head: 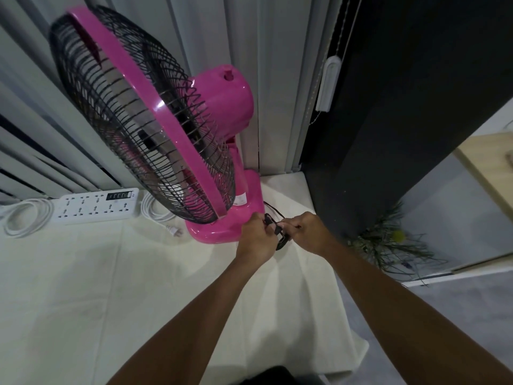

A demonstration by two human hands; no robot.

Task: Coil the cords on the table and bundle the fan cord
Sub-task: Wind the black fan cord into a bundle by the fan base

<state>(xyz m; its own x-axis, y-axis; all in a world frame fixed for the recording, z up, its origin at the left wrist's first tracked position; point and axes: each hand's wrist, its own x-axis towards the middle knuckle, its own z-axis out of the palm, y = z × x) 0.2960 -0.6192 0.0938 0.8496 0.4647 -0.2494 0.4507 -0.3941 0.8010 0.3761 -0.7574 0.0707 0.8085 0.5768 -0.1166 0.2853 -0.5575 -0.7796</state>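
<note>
L hand (256, 237) & R hand (306, 232) both pinch black fan cord (279, 236) bundle, frame center-right; bundle's long axis runs between them, beside fan base (222, 229).

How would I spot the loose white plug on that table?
Start at the pink fan on the white table. Left of its base lies a coiled white cord; the plug ends that cord. Unlike the other white coil, its metal prongs show.
</note>
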